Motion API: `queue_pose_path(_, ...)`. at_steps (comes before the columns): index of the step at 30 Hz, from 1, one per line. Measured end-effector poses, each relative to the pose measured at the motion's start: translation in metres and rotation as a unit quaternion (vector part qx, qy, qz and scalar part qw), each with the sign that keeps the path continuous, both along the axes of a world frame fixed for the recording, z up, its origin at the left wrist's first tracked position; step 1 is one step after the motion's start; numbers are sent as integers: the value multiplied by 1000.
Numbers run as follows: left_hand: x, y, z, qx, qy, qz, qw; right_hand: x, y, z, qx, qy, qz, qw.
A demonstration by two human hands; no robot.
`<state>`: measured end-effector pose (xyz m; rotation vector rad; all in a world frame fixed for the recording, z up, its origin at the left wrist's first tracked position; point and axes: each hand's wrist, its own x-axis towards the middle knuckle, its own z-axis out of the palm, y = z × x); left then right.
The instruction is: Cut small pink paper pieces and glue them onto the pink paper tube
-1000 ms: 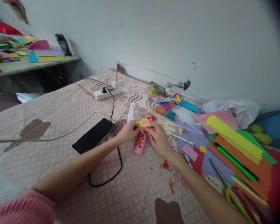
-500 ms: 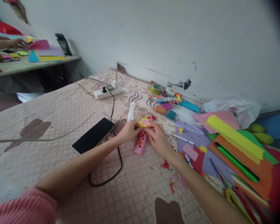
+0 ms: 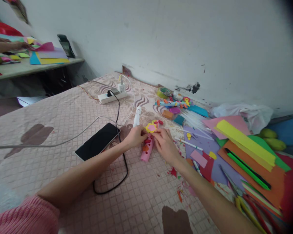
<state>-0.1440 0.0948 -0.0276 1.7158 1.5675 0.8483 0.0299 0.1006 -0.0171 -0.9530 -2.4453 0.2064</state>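
Between my hands is a paper flower [image 3: 151,127] with a yellow scalloped edge and a pink centre. My left hand [image 3: 136,136] pinches its left side, fingers closed. From the right, my right hand [image 3: 165,143] pinches its lower right edge. Just below and partly behind the flower lies a pink paper tube [image 3: 147,152] with red and orange bits stuck on it; my fingers hide part of its upper end. A white glue gun [image 3: 137,117] stands right behind my left hand, its lower part hidden.
Left of my hands lies a black tablet [image 3: 97,141], near a black cable and a white power strip [image 3: 112,97]. Coloured paper sheets [image 3: 254,159], a green cutter [image 3: 249,170], scissors [image 3: 244,204] and scraps cover the right side. A co-worker's hand [image 3: 24,45] is at another table.
My hands and the flower stay almost in place, with only a slight shift of my right fingers. The co-worker's hand at the far left has moved a little to the right.
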Motion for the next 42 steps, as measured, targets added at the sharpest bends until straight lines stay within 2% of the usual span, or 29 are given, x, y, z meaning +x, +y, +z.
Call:
queue_pose_path(9, -1, 1, -1, 11, 32, 0, 999, -1, 1, -2, -11, 5, 10, 1000)
queue_pose_path(19, 0, 1, -1, 17, 33, 10, 999, 4, 2, -4, -3, 26, -13, 1000)
queue_pose_path(27, 2, 1, 0, -2, -1, 13, 1000, 4, 1, -3, -3, 22, -8, 1000)
queue_pose_path(36, 3, 2, -6, 9, -11, 20, 1000, 5, 0, -5, -12, 46, -26, 999)
queue_pose_path(42, 3, 0, -3, 4, -13, 16, 1000, 6, -1, -3, -22, 40, -14, 999)
